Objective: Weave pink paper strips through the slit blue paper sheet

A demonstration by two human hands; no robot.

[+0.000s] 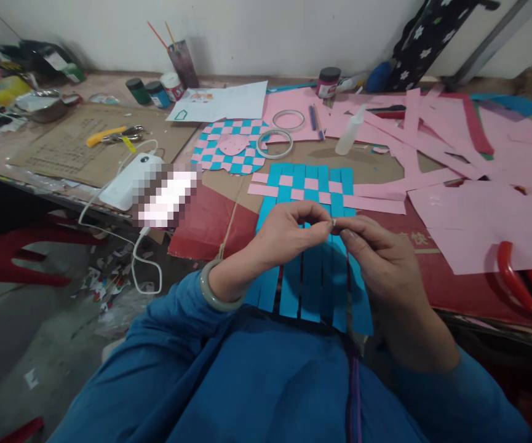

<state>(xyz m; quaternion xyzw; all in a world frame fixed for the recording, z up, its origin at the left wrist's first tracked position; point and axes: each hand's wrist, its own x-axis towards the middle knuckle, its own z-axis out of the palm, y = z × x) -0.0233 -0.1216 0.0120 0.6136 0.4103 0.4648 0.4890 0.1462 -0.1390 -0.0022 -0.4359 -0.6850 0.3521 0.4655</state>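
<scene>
Head view: the left hand (286, 237) and right hand (376, 255) pinch a pale strip end (334, 224) between their fingertips. Below lies a blue-and-pink paper weave (309, 191), seemingly mid-weaving.

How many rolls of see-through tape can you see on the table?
2. One roll of clear tape lies on the pink paper. A second roll of clear tape lies just below it, at the edge of the woven pink-and-blue paper circle. Others could be hidden under the papers.

Paper weave (309, 184) on cardboard (219, 227); squeeze bottle (349, 132) behind, power bank (130, 181) left.
</scene>
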